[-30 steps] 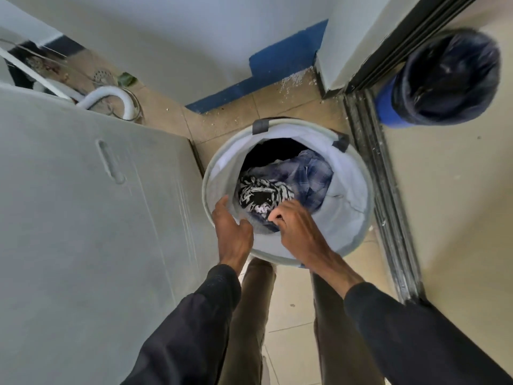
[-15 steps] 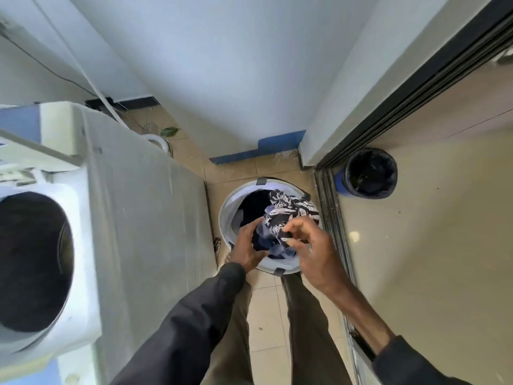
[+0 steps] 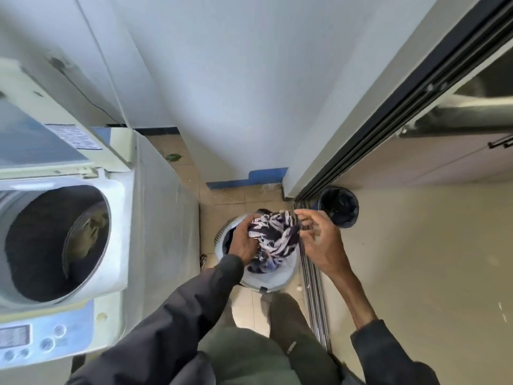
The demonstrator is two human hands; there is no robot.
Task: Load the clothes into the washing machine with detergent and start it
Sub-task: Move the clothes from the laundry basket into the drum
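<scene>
The left hand (image 3: pixel 243 241) is clutching the patterned garment (image 3: pixel 273 236) in a closed grip above the laundry basket (image 3: pixel 273 280); the right hand (image 3: pixel 319 240) is hovering beside it, fingers spread; the washing machine (image 3: pixel 119 218) is standing open at left.

walls: we see plain pale wall (image 3: pixel 222 79) with a blue painted patch (image 3: pixel 249 179) at its foot | floor: beige tiles (image 3: pixel 222 198) in the nook, a green leaf (image 3: pixel 173 157) lying on them | right: dark sliding-door track (image 3: pixel 402 87), smooth cream floor (image 3: pixel 430 259) beyond, a dark-lined bin (image 3: pixel 338 207) just past the track | light: soft daylight
</scene>
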